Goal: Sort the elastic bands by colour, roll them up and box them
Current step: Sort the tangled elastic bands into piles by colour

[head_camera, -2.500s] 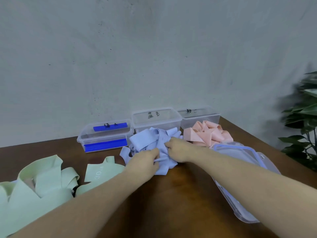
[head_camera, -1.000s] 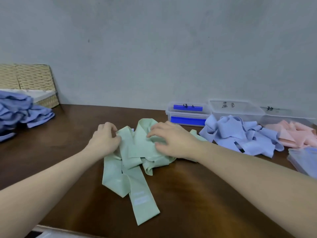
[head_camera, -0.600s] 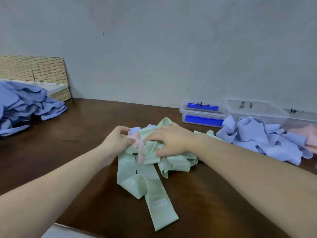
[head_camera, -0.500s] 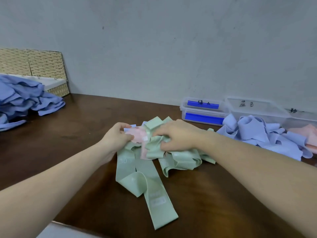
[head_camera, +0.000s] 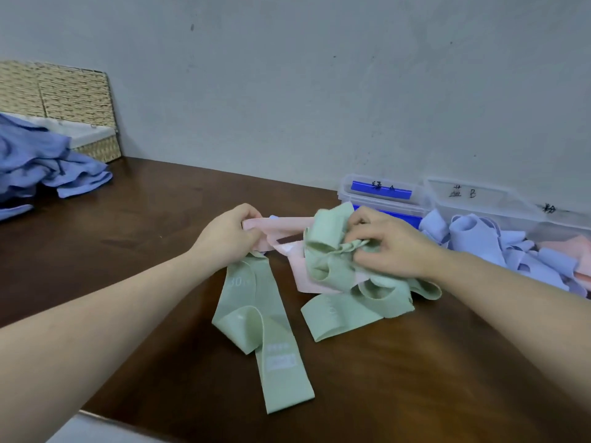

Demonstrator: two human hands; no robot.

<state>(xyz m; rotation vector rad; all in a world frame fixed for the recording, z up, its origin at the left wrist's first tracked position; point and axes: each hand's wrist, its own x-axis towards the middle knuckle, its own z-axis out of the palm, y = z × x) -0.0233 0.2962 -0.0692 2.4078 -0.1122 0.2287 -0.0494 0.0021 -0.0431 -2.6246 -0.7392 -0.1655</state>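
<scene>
Left hand (head_camera: 228,239) fingers curled, pinching one end of pink band (head_camera: 281,228); right hand (head_camera: 388,247) fingers clenched on bunched green bands (head_camera: 339,263), the pink band stretching between both sets of fingertips

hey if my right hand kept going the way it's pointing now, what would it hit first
Probably the bunched green bands that the right hand already grips; past them the pink band, then the left hand. Depth is hard to judge.

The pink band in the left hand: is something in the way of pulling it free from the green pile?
Yes. The left hand grips one end of the pink band, but its other part runs under the green bands, which the right hand grips on top.
</scene>
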